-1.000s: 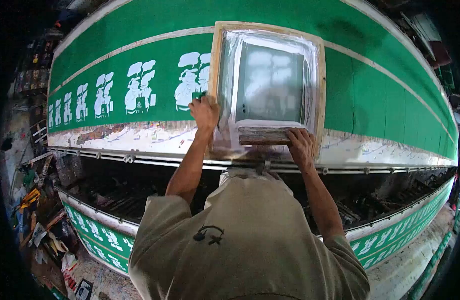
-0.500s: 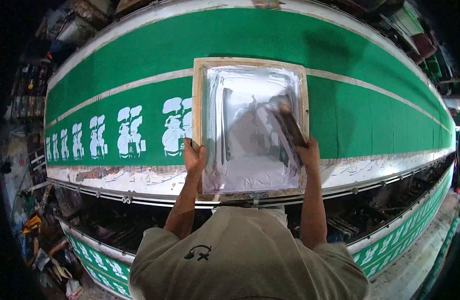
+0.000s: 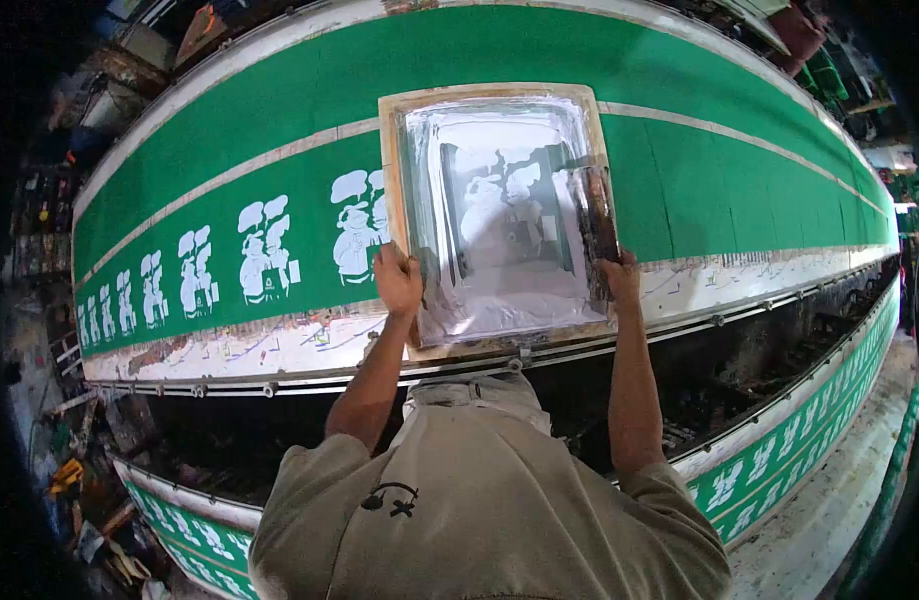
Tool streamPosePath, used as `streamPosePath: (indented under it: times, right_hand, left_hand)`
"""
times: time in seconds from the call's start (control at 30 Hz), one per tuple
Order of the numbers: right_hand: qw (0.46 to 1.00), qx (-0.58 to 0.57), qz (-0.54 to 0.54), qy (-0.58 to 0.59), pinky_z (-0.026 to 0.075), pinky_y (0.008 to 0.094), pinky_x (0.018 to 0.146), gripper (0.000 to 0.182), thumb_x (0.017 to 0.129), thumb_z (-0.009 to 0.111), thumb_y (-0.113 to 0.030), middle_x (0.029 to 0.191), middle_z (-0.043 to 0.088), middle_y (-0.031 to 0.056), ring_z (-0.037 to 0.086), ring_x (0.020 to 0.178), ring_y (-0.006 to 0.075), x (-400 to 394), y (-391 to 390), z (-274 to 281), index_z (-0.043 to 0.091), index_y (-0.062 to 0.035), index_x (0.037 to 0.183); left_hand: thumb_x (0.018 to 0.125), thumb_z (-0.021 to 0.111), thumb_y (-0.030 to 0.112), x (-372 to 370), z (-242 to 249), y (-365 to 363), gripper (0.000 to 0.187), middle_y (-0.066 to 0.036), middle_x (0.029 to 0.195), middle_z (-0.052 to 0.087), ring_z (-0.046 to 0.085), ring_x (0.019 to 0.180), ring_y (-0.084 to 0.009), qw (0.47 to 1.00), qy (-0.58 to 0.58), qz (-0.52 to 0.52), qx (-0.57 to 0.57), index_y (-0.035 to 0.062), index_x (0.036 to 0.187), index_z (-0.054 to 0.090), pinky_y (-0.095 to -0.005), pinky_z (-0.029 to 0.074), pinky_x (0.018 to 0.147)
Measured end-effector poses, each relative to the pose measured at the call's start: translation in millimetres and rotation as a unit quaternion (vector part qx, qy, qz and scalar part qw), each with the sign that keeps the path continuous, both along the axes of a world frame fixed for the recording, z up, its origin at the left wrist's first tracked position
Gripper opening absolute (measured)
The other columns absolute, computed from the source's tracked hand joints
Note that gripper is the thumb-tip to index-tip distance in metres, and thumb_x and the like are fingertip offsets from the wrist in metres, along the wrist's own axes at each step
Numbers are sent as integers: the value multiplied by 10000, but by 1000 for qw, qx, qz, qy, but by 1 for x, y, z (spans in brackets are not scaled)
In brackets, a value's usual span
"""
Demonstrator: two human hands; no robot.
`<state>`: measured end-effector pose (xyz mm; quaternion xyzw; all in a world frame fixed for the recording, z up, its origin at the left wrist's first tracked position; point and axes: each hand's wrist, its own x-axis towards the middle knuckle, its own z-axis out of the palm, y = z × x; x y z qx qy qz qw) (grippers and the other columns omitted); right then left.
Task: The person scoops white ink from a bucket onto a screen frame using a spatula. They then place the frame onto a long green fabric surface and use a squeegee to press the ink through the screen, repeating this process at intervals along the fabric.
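A wooden-framed printing screen (image 3: 391, 165) lies flat on green fabric (image 3: 670, 190), with white ink smeared over its mesh. Through the mesh a pale pattern of figures shows. My left hand (image 3: 400, 281) is closed around the lower left side of the frame. In my right hand (image 3: 622, 277) is the lower end of a dark, ink-stained squeegee (image 3: 596, 212). The squeegee lies lengthwise along the screen's inner right side. Some of my right fingers are hidden behind its end.
White printed figures (image 3: 267, 250) repeat on the fabric to the left. A metal rail (image 3: 220, 390) with small stops runs along the table's near edge. Behind me is another long table (image 3: 780, 470) with printed green fabric. Clutter (image 3: 70, 475) lies at far left.
The squeegee has moved right to the frame's inner side and stands straighter, uncovering the figure pattern in the mesh. My left hand stays on the frame. The whole view has shifted slightly.
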<state>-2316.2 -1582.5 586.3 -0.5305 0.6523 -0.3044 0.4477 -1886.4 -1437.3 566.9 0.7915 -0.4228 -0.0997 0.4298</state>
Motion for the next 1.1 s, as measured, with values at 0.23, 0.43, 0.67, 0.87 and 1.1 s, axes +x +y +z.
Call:
streamPosePath:
  times: [0.23, 0.43, 0.67, 0.87, 1.1]
  right_hand:
    - [876, -185, 80, 438, 429, 490, 1130, 462, 759, 770, -168, 1287, 655, 95, 643, 1189, 361, 80, 60, 53, 705, -133, 1216]
    - [813, -284, 391, 324, 538, 531, 783, 130, 826, 736, -224, 936, 735, 102, 703, 956, 339, 183, -199, 59, 751, -167, 942]
    - [845, -272, 281, 365, 504, 482, 834, 178, 760, 761, -113, 907, 689, 85, 666, 943, 316, 182, -110, 45, 717, -110, 933]
    - [851, -265, 321, 320, 498, 463, 792, 333, 673, 822, -72, 937, 682, 70, 659, 947, 298, 84, 76, 33, 720, -120, 987]
    - [820, -242, 418, 308, 499, 473, 873, 207, 802, 715, -98, 986, 702, 78, 661, 1007, 289, 80, 37, 68, 742, -128, 1005]
  left_hand:
    - [917, 676, 330, 8, 42, 0, 549, -281, 1185, 525, 502, 1122, -469, 987, -101, -116, 38, -69, 1256, 511, -568, 396, 980]
    - [839, 784, 454, 48, 64, -212, 411, -222, 1246, 608, 512, 1186, -450, 952, -116, -277, -60, 61, 940, 718, -568, 415, 1018]
    - [910, 730, 280, -8, 26, -138, 369, -166, 1150, 667, 618, 1067, -384, 973, -146, -179, -3, 44, 1173, 625, -531, 436, 926]
    - [971, 706, 342, -105, 19, 73, 382, -151, 1165, 705, 674, 1076, -358, 976, -138, -170, 14, 45, 1203, 643, -522, 461, 971]
    - [979, 656, 287, -44, 60, 24, 275, -185, 1026, 701, 669, 971, -362, 992, 24, -64, 107, 23, 1050, 679, -478, 518, 845]
